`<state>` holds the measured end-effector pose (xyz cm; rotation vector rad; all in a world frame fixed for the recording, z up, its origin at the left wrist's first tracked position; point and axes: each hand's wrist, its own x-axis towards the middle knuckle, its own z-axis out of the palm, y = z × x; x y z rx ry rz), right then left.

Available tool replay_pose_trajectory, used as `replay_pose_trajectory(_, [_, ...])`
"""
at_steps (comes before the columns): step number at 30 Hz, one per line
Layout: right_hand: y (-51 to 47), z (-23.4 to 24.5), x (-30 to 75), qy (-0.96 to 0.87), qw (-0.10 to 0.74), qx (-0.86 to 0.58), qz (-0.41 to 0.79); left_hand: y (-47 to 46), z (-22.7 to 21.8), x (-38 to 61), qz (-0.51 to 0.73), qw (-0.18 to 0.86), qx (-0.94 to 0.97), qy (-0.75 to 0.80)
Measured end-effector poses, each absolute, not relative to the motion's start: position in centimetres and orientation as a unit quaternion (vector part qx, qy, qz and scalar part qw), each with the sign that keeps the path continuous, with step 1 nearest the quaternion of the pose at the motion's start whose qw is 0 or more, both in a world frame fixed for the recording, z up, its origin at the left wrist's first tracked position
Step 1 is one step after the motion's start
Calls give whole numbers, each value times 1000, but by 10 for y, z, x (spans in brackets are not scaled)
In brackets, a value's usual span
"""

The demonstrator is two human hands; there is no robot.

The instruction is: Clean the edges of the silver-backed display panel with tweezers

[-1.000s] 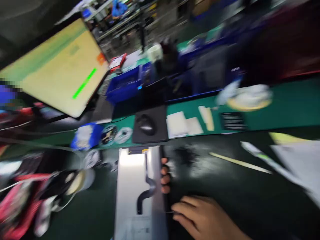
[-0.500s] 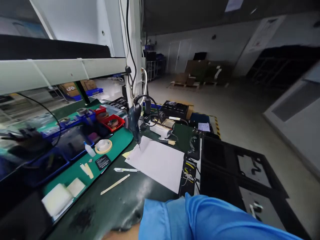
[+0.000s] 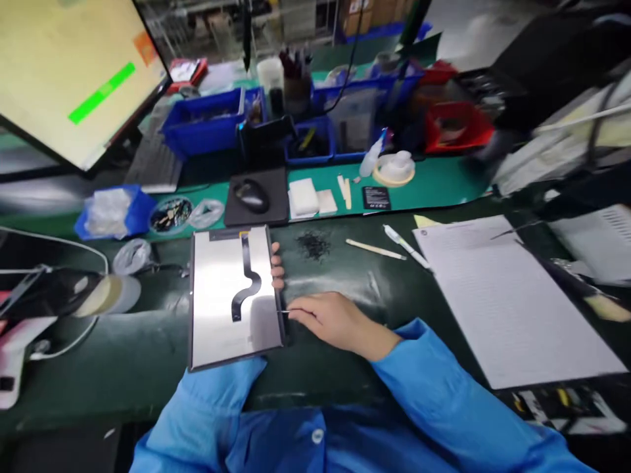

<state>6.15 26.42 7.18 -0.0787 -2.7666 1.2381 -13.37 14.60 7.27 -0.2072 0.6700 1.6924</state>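
Note:
A silver tablet panel (image 3: 224,295) with a black flex cable (image 3: 246,279) lies tilted over the dark green bench. My left hand (image 3: 277,270) is under it, with only the fingertips curled round its right edge. My right hand (image 3: 335,320) rests on the bench just right of the panel, fingers pinched on a thin metal tool (image 3: 284,312) whose tip touches the panel's right edge. Both arms wear blue sleeves.
A monitor (image 3: 73,72) stands at the back left. Blue bins (image 3: 207,121) and a red bin (image 3: 456,125) line the back. A mouse on its pad (image 3: 251,196), white pads (image 3: 303,196), a tape roll (image 3: 394,171), a wooden stick (image 3: 374,249) and a paper sheet (image 3: 503,295) lie nearby.
The view swung away to the right over the room and has come back to the bench. The panel and both hands are where they were a second ago.

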Motion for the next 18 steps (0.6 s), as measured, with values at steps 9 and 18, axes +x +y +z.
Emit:
replay_pose_trajectory(9, [261,80,70,-935,48,-1,351,148,92,-136,663,660,-18,352])
replay_pose_trajectory(18, [260,86,69,-931,37,-16,363,138,85,-132,704,656,-13,271])
